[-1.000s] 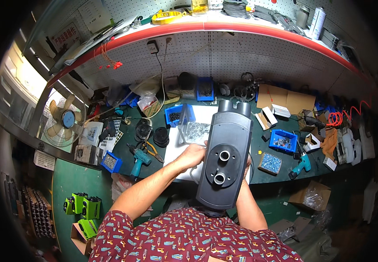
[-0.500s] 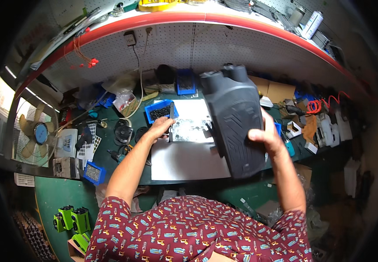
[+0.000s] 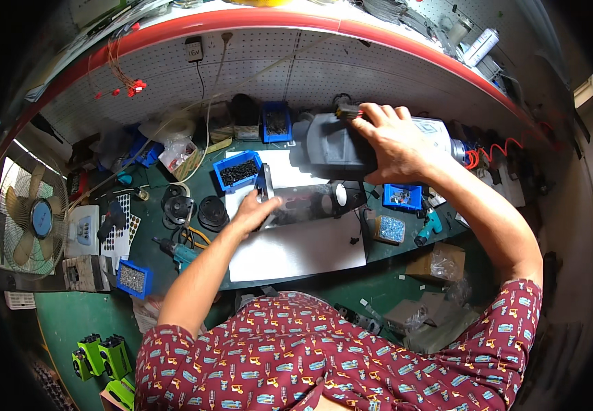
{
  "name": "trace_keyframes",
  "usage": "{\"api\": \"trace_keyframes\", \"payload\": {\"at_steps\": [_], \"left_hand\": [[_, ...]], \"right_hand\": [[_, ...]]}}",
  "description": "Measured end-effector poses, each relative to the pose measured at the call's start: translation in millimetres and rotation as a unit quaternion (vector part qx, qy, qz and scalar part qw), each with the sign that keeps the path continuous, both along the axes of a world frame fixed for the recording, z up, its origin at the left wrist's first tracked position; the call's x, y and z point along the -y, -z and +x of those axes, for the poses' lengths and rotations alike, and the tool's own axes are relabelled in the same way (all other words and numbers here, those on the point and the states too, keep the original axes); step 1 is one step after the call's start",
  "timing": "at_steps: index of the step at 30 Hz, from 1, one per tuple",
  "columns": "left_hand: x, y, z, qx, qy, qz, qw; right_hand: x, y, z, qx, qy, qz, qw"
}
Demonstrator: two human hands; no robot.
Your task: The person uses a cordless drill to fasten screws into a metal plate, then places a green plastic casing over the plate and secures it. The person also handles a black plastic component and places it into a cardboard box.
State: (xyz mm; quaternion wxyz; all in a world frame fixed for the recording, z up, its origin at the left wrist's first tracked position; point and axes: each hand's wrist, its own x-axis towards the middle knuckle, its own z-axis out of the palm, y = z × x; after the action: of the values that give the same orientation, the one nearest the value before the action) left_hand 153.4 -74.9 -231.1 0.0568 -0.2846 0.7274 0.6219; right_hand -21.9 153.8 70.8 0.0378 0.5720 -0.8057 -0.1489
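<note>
hands are split across the green workbench (image 3: 392, 264). the right hand (image 3: 392, 140) lies spread, palm down, over a big dark grey housing (image 3: 341, 144) at the back edge of the bench, just under the pegboard wall (image 3: 269, 65); its fingers curl over the top near a small dark connector (image 3: 348, 111), gripping the housing rather than just resting on it, as far as can be seen. the left hand (image 3: 254, 212) is flat and loose on a clear plastic piece (image 3: 296, 202) lying on the white sheet (image 3: 296, 250) near the middle of the bench, holding nothing tight. a blue bin of black screws (image 3: 238, 171) sits just left of that piece, another small blue bin (image 3: 401, 196) to the right.

judging from this, the housing is bulky and gripped from one side, so it would be best kept low and square to the bench. pressing down on the clear piece should stop it sliding on the sheet, and both blue bins need a wide berth.
</note>
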Motion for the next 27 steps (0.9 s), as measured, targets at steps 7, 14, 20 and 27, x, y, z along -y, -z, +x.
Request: {"api": "trace_keyframes", "payload": {"at_steps": [7,14,20,27], "left_hand": [[-28,22,46,-0.011,-0.036,-0.043,0.998],[-31,-8,60,0.049,-0.020,-0.045,0.998],[-20,-6,74,0.007,-0.026,0.011,1.000],[-15,5,86,-0.060,-0.062,0.015,0.996]], "right_hand": [[54,73,14,-0.011,-0.089,0.119,0.989],[109,161,46,-0.044,-0.151,0.326,0.932],[120,206,54,0.041,-0.165,0.279,0.945],[114,235,55,0.102,-0.167,0.200,0.960]]}}
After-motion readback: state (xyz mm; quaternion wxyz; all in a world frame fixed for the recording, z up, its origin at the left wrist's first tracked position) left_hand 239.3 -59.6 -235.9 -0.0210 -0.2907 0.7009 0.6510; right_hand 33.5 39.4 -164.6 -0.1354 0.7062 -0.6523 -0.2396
